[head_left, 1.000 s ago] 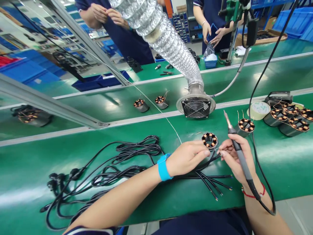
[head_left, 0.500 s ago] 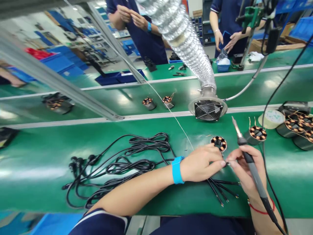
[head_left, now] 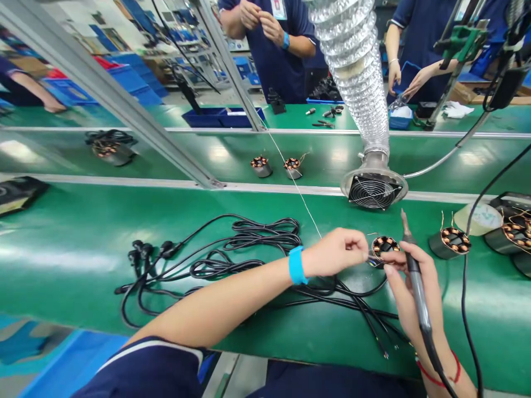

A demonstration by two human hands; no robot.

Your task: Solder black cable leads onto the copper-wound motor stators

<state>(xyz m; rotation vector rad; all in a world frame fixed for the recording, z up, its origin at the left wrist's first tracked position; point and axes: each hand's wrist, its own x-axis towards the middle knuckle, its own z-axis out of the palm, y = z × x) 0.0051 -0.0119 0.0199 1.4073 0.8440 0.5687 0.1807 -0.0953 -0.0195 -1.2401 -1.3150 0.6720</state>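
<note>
My right hand [head_left: 418,293] is closed round a soldering iron [head_left: 416,276], its tip pointing up and away from me. My left hand [head_left: 336,251] is closed in a pinch on a dark cable end [head_left: 374,258], with small coloured wires showing just below. My right fingertips are close to that end; whether they grip it too is hard to tell. Directly behind the fingertips stands a motor stator [head_left: 385,246] with copper windings, partly hidden. A thin pale wire [head_left: 305,204] runs down from above to behind my left hand. Black power cords [head_left: 265,237] lie beneath my left forearm.
A fume extractor [head_left: 374,190] on a silver duct hangs behind the stator. Another stator [head_left: 450,242], a pale round block [head_left: 479,218] and more stators [head_left: 504,237] stand at right. Stripped cord ends [head_left: 384,345] lie near the front edge. Co-workers stand across the bench.
My hands have lifted off the cord bundle toward the stator, and the left hand's pinch has drawn a little away from the right fingers. The camera view has shifted.
</note>
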